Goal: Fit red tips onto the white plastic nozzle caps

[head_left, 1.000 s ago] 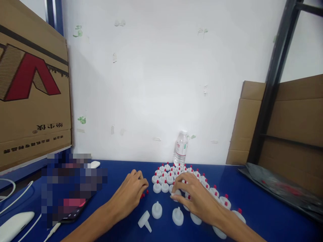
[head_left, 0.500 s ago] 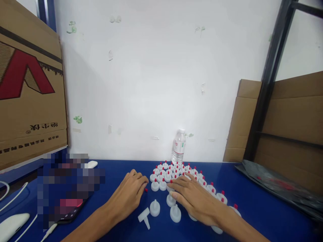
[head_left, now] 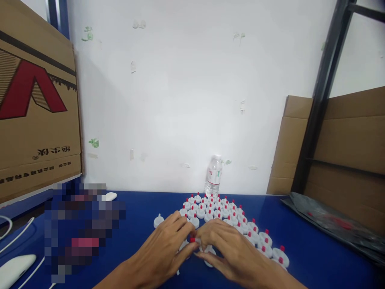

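My left hand [head_left: 167, 249] is closed, pinching a small red tip cap [head_left: 192, 240] between thumb and fingers. My right hand [head_left: 233, 249] meets it from the right, its fingers closed round a white nozzle cap [head_left: 197, 241] that is mostly hidden. The red tip sits at the end of the white piece; whether it is seated I cannot tell. Below the right fingers lies another white nozzle cap [head_left: 209, 258], and one more [head_left: 184, 249] is partly covered by my left hand. A bare white nozzle cap [head_left: 158, 220] stands left of my hands.
Several white nozzle caps with red tips [head_left: 224, 212] stand grouped beyond and right of my hands. A clear water bottle [head_left: 214, 176] stands against the wall. White cables [head_left: 18, 237] lie at left, a dark plastic bag [head_left: 327, 220] at right, on the blue table [head_left: 132, 216].
My left hand has moved right with the red tip cap. My right hand has come back from the group and now holds a white nozzle cap against it.
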{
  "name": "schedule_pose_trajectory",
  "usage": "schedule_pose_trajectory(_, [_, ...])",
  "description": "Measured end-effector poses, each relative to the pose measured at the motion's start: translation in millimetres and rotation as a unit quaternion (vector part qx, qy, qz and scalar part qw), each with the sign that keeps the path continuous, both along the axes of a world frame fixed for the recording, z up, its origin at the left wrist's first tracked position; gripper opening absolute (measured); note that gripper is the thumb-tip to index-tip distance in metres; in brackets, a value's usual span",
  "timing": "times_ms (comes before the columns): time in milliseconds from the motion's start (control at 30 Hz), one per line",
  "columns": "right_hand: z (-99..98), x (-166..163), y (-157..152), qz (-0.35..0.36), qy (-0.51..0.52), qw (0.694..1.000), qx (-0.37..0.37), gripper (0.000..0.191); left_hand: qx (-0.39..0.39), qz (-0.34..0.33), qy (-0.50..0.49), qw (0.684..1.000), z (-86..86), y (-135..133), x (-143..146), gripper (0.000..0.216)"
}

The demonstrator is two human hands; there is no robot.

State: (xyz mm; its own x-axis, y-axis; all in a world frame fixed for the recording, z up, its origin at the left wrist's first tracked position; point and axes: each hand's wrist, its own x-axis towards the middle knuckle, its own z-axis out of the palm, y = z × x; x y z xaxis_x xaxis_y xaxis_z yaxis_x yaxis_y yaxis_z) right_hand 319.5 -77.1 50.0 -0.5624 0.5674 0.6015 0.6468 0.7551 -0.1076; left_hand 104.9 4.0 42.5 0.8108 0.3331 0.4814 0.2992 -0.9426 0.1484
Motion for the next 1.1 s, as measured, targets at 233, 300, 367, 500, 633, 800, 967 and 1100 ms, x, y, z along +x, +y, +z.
schedule_pose_trajectory(233, [5.7,19,12,-0.01,-0.055,0.994,0.092,0.019,-0.13,-0.001,-0.076,0.989,13.8,-5,-3,0.038])
schedule_pose_trajectory(300, [6.6,32,19,-0.08,-0.034,0.993,0.085,0.019,-0.13,0.039,-0.095,0.986,17.3,2,-7,0.041])
schedule_pose_trajectory(367, [6.3,41,24,-0.151,-0.001,0.988,0.032,0.018,-0.08,0.08,-0.076,0.991,17.9,14,-11,0.041])
schedule_pose_trajectory(500, [3.3,42,26,-0.173,-0.022,0.984,-0.042,0.031,-0.073,0.144,-0.047,0.986,7.6,35,-16,0.033])
schedule_pose_trajectory(633, [3.3,33,24,-0.116,-0.065,0.988,-0.08,0.034,-0.073,0.124,-0.029,0.989,-8.6,44,-16,0.03])
schedule_pose_trajectory(800, [10.4,34,24,-0.134,-0.068,0.985,-0.08,0.036,-0.069,0.118,-0.013,0.991,-17.5,47,-14,0.022])
schedule_pose_trajectory(967, [11.5,44,25,-0.217,-0.061,0.972,-0.065,0.041,-0.07,0.128,0.007,0.989,-17.7,48,-15,0.02])
schedule_pose_trajectory(1100, [0.6,46,26,-0.203,-0.075,0.972,-0.091,0.036,-0.072,0.138,0.02,0.988,-18.0,47,-16,0.02])
